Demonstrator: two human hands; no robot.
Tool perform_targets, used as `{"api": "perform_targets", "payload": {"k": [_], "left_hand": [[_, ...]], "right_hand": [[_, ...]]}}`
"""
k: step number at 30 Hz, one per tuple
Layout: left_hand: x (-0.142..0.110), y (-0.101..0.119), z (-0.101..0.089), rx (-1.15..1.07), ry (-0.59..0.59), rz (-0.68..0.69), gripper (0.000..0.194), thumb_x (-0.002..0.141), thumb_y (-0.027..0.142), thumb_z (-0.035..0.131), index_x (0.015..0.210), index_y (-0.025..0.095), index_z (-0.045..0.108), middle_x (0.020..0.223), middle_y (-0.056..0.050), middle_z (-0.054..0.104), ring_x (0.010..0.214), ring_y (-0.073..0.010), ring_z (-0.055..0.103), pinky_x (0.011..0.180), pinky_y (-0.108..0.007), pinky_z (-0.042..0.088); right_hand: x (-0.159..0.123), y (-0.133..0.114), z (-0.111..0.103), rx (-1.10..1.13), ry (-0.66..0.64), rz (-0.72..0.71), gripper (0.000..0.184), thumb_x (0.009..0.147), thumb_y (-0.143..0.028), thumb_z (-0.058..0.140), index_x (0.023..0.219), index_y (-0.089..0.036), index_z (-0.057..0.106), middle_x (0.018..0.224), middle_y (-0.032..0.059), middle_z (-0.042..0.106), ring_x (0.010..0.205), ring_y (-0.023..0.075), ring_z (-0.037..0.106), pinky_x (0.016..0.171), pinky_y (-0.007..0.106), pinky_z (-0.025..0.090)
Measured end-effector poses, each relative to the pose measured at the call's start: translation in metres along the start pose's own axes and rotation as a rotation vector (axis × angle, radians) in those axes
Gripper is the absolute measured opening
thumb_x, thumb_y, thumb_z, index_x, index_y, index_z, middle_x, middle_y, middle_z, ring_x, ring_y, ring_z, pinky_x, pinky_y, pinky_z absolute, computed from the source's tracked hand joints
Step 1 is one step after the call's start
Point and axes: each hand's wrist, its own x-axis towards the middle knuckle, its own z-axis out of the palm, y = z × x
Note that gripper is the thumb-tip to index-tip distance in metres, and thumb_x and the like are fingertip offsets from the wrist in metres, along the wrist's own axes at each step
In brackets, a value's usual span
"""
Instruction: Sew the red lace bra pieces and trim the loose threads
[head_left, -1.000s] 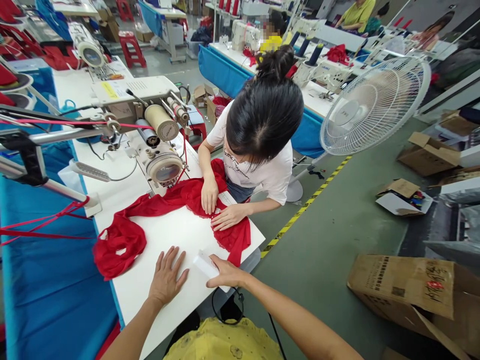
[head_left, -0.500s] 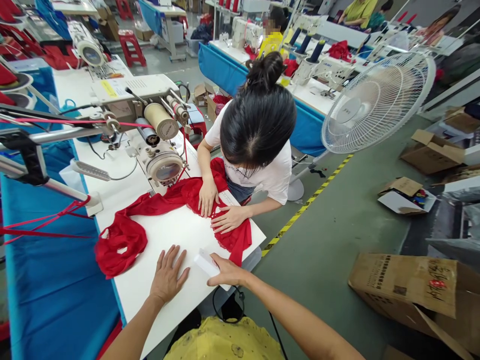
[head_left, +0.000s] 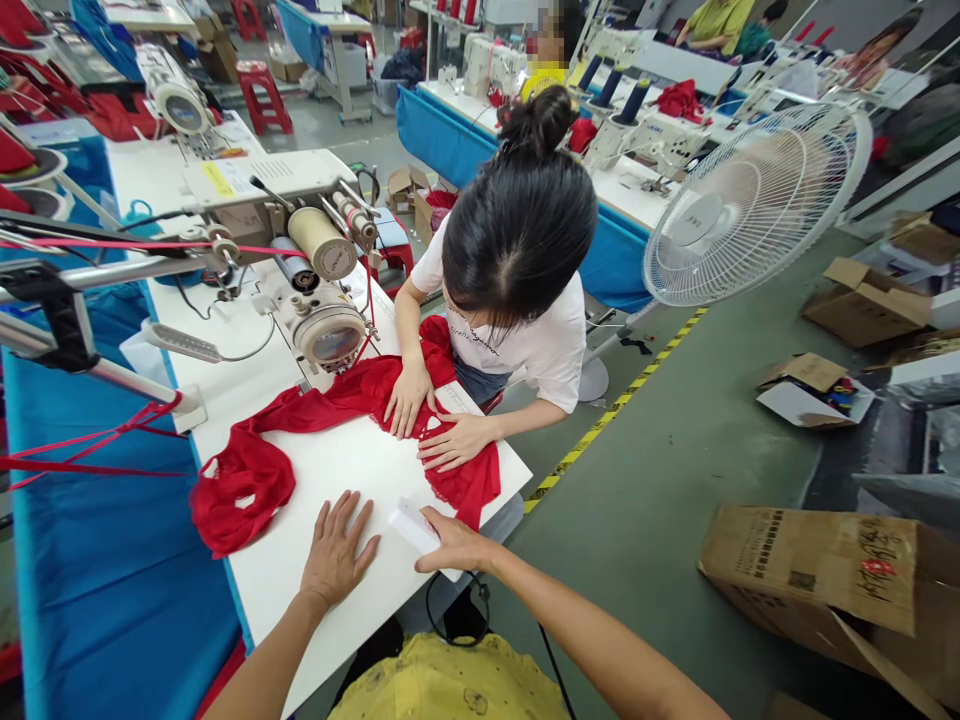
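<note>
My left hand [head_left: 335, 552] lies flat on the white table top [head_left: 330, 470], fingers spread, holding nothing. At the table's near edge, my right hand [head_left: 455, 545] grips a white rectangular block [head_left: 415, 527], whose kind I cannot make out; part of it is hidden by the hand. Beyond my hands, red fabric with lace edging [head_left: 360, 390] stretches across the table from a bunched end at the left. Across from me, a co-worker presses it with both hands, the nearer hand [head_left: 457, 440] on the right piece.
A sewing machine [head_left: 326, 330] stands behind the fabric, with red tape feeding to it. To the right are a white floor fan [head_left: 750, 215], a yellow-black floor stripe [head_left: 615, 410] and cardboard boxes [head_left: 810, 560]. A black cable [head_left: 457, 635] loops below my right hand.
The co-worker's hands have shifted slightly left on the red fabric, and the co-worker's head has moved. My own hands hold the same positions on the table.
</note>
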Motion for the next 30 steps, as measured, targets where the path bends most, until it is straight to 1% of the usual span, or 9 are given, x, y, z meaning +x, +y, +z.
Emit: {"api": "perform_targets", "payload": {"k": [4,11,13,16,19,23,30], "left_hand": [[0.0,0.0,0.001,-0.004,-0.002,-0.004,0.047,0.095,0.038,0.05,0.136,0.016,0.053,0.139,-0.019,0.055,0.139,-0.0329,0.043,0.117,-0.054,0.026],[-0.002,0.0,0.001,-0.018,-0.021,-0.017,0.052,0.095,0.039,0.05,0.142,0.018,0.049,0.141,-0.018,0.054,0.141,-0.0322,0.04,0.118,-0.054,0.024],[-0.002,0.0,0.0,-0.021,-0.026,-0.019,0.052,0.095,0.039,0.05,0.142,0.018,0.048,0.142,-0.018,0.054,0.141,-0.0324,0.04,0.118,-0.054,0.024],[-0.003,0.0,0.0,-0.027,-0.03,-0.023,0.052,0.095,0.039,0.049,0.142,0.017,0.048,0.142,-0.019,0.054,0.141,-0.0328,0.041,0.118,-0.054,0.024],[-0.003,-0.001,0.001,-0.036,-0.037,-0.023,0.051,0.095,0.037,0.048,0.143,0.018,0.048,0.142,-0.018,0.053,0.141,-0.0326,0.04,0.119,-0.055,0.023],[-0.004,-0.002,0.002,-0.047,-0.042,-0.016,0.052,0.094,0.037,0.048,0.142,0.018,0.049,0.143,-0.018,0.053,0.141,-0.0326,0.04,0.119,-0.054,0.021],[-0.004,-0.002,0.001,-0.046,-0.036,-0.014,0.051,0.093,0.035,0.048,0.141,0.017,0.05,0.142,-0.018,0.053,0.141,-0.0325,0.039,0.119,-0.055,0.021]], "right_hand": [[0.001,0.0,0.0,-0.001,-0.001,-0.005,0.072,0.062,-0.042,0.08,0.126,-0.023,0.051,0.112,0.0046,0.062,0.105,0.0267,0.059,0.083,0.031,0.046],[0.0,0.0,0.003,-0.025,0.018,-0.017,0.083,0.063,-0.041,0.08,0.135,-0.022,0.045,0.122,0.0077,0.061,0.112,0.0296,0.059,0.091,0.036,0.046],[-0.001,-0.002,0.006,-0.041,0.024,-0.026,0.081,0.062,-0.04,0.08,0.134,-0.021,0.046,0.121,0.0077,0.062,0.11,0.0295,0.06,0.089,0.035,0.046],[0.0,-0.004,0.01,-0.076,0.037,-0.036,0.073,0.063,-0.039,0.078,0.127,-0.021,0.048,0.113,0.0067,0.063,0.104,0.0285,0.061,0.082,0.034,0.047],[0.001,-0.007,0.015,-0.124,0.055,-0.043,0.067,0.062,-0.037,0.076,0.121,-0.021,0.049,0.111,0.0061,0.062,0.101,0.0277,0.06,0.079,0.033,0.045],[0.002,-0.009,0.02,-0.183,0.063,-0.058,0.063,0.06,-0.037,0.076,0.115,-0.022,0.049,0.111,0.0058,0.061,0.1,0.0267,0.059,0.08,0.032,0.044],[0.002,-0.009,0.02,-0.22,0.069,-0.076,0.061,0.062,-0.04,0.075,0.114,-0.022,0.048,0.109,0.0048,0.06,0.096,0.0247,0.059,0.075,0.031,0.043]]}}
